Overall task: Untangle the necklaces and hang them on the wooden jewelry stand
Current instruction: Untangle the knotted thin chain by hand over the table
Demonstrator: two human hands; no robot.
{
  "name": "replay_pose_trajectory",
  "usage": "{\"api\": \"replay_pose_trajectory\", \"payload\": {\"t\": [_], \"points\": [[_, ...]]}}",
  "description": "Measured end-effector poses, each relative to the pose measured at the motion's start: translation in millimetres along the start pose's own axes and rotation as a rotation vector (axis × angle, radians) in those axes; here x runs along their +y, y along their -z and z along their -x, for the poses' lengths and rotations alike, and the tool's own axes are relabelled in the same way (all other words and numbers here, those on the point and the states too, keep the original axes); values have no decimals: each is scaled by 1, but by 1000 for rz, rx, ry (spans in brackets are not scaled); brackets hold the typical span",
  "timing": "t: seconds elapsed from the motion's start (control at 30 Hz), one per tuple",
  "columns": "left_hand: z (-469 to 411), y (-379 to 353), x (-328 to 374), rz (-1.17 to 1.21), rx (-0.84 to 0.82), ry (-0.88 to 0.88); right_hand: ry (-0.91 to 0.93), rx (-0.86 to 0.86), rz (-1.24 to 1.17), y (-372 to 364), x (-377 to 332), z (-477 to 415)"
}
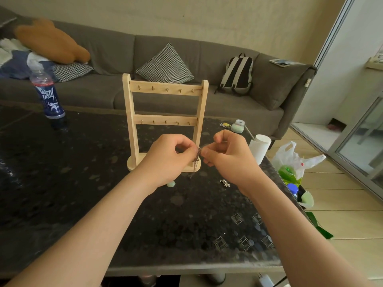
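Observation:
A wooden jewelry stand (164, 104) with two rows of small hooks stands upright on the dark table (83, 183); no necklace hangs on it. In front of its base, my left hand (167, 160) and my right hand (226, 160) pinch a thin dark necklace chain (197, 157) between fingertips; the chain dangles down between them. A silver necklace (224, 182) lies bunched on the table below my right wrist. A pale green pendant (171, 184) peeks out under my left wrist.
A blue bottle (48, 96) stands at the table's far left. A white paper cup (260, 148) and a small green pot (238, 126) sit near the right edge. A plastic bag (294, 160) lies on the floor at the right. A grey sofa (207, 59) runs behind.

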State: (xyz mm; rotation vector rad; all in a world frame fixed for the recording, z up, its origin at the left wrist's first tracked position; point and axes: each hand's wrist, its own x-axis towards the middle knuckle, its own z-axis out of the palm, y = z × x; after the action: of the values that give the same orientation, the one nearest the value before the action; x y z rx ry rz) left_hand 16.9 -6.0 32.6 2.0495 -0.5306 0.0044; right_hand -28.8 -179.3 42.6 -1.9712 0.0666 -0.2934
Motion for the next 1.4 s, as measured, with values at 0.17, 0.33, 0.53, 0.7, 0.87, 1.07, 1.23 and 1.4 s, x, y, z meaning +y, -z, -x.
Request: {"api": "replay_pose_trajectory", "payload": {"t": [0.17, 0.33, 0.53, 0.7, 0.87, 1.07, 1.23, 1.4], "points": [[-1, -1, -1, -101, -19, -22, 16, 22, 30, -2, 1, -1], [1, -3, 1, -267, -58, -81, 98, 98, 134, -8, 4, -2], [-1, 1, 1, -245, -127, -36, 124, 104, 100, -11, 5, -1], [-2, 0, 0, -209, -147, 9, 213, 99, 155, -12, 4, 1], [-1, -1, 1, -204, -161, 9, 290, 134, 174, -13, 3, 4], [-1, -2, -1, -229, -161, -10, 308, 70, 219, -10, 8, 2], [-1, -6, -4, -316, -175, -27, 317, -25, 299, -9, 11, 1], [0, -4, -2, -362, -224, -46, 367, -87, 379, -10, 10, 2]]}}
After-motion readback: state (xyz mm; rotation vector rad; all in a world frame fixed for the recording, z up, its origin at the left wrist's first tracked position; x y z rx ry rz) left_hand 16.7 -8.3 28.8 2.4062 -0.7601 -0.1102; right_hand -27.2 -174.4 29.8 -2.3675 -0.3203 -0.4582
